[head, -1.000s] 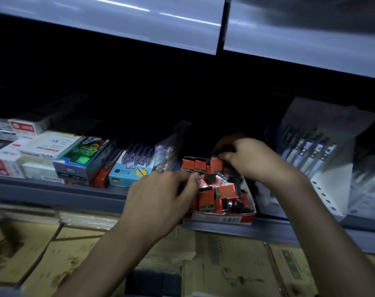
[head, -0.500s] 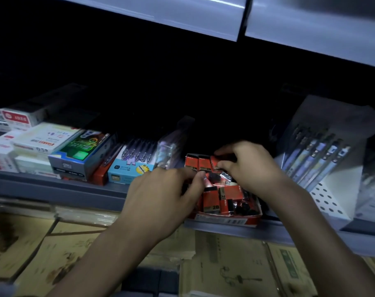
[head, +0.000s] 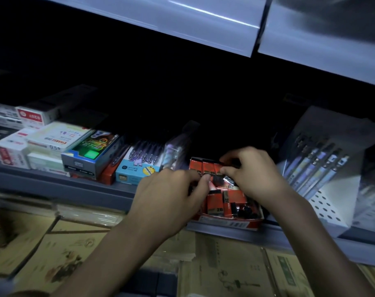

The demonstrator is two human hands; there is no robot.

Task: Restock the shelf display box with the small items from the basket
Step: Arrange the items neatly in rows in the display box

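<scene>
Reaches both hands into the red display box (head: 229,223) at the front lip of the shelf (head: 75,186). Inside the box: a loose heap of small orange packets (head: 217,203), some marked 2B, plus a neat row (head: 205,166) of three more upright along the back wall of the box. Pinches the right end of that row between thumb and forefinger of the right hand (head: 254,175), with the other fingers (head: 246,153) curled over the back of the box. Curls the left hand (head: 171,199) down over the left side of the box, thumb tip touching the packets just below the row; cannot tell whether anything sits in that grip. Left of the box: a clear wrapped pack, then a light blue box of pens (head: 135,173) and a green-topped carton (head: 92,156). Right of the box: a white stand of pens (head: 320,168), leaning back. Below the box, under the shelf: brown cardboard cartons (head: 225,266).
</scene>
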